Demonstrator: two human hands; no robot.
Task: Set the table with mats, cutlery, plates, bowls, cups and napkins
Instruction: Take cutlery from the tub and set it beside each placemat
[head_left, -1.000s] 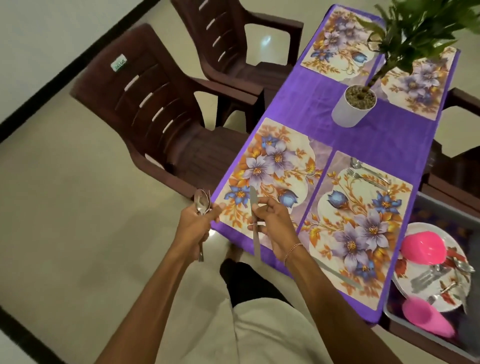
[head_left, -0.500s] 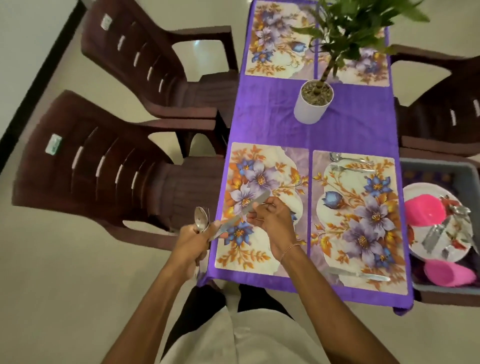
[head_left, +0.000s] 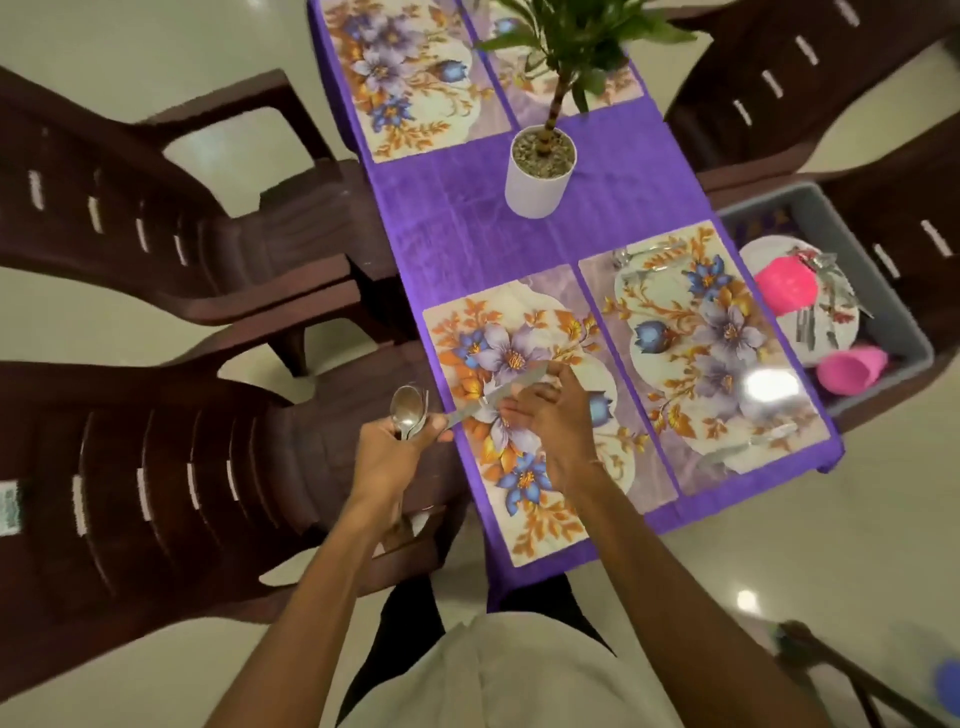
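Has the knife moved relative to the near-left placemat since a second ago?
Yes. The knife, pinched by the right hand, has swung from pointing up the near-left placemat to lying slantwise across its left edge.

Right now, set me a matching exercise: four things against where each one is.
Things:
1 spoons
2 knife
3 potted plant
4 pink cup

Places:
A lying in the grey tub
B standing on the purple tablecloth
C gripped in the left hand
D pinched by the right hand over a floral mat

Pairs: 1-C, 2-D, 3-B, 4-A
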